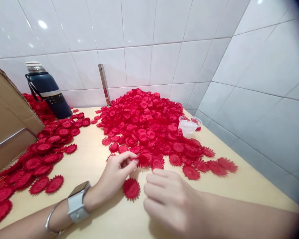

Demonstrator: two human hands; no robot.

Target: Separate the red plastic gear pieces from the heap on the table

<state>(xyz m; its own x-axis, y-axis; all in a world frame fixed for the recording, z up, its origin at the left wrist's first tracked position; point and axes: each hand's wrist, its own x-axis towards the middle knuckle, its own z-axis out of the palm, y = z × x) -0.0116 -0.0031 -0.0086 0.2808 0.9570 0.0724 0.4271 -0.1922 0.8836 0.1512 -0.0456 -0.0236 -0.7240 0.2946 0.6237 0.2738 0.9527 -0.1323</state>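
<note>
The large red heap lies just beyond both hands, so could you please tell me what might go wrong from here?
The left hand seems to pinch a toothed red piece by its edge, so it might slip. The loosely piled heap could slide and shift the clear container at its right edge.

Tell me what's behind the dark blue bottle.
Behind the bottle stands the white tiled wall; some red discs show past its left side. Whatever lies directly behind its body is covered.

Head-worn, facing forward and down across the table point(88, 147) to the wall point(138, 26), close above left hand point(116, 171) and right hand point(170, 199).
</note>
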